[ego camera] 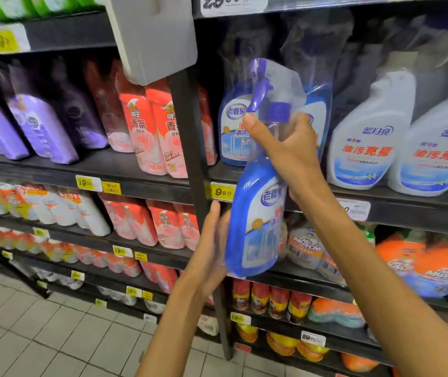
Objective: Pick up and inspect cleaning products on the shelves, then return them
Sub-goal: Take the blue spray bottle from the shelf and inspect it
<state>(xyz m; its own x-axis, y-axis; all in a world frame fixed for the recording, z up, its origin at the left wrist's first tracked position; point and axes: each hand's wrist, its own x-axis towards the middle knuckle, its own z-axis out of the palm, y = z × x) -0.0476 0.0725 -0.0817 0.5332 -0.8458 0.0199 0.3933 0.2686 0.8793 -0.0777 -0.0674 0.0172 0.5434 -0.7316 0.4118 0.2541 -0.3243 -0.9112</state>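
head view: i see my right hand (285, 148) in the middle of the frame, fingers curled round the neck of a blue spray bottle (255, 213) just under its purple trigger, with clear wrap over the top. the bottle hangs off the shelf (146, 183), in front of the 9.90 tag (221, 191). my left hand (212, 240), lower centre, lies flat on the bottle's side, fingers straight and together. i judge this the inspect step. next i'd turn the label to me, then set it back beside its twin (233, 131) at centre right.
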